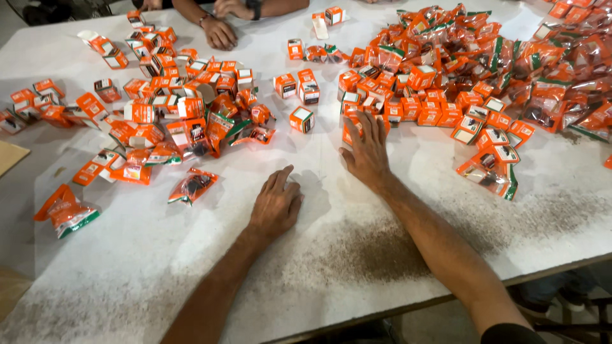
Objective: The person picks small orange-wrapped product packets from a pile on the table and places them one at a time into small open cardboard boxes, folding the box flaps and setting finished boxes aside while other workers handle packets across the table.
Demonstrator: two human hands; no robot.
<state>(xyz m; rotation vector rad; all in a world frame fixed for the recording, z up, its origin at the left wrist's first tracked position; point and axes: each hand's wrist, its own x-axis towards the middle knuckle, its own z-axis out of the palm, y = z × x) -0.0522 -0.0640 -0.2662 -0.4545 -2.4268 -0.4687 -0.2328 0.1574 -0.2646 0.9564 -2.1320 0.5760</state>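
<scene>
My left hand (276, 202) rests palm down on the white table (319, 255), fingers loosely together, holding nothing. An orange plastic pouch (193, 186) lies a little to its left. My right hand (365, 151) lies flat with fingers spread, its fingertips touching small orange boxes (357, 127) at the near edge of a big pile. A single orange-and-white box (301, 119) stands between the two heaps, just beyond both hands.
A heap of orange boxes and pouches (172, 108) covers the left side, a larger heap (484, 64) the right. Another person's hands (220, 32) rest at the far edge. Brown cardboard (9, 156) lies at the left. The table's near edge (408, 302) runs diagonally.
</scene>
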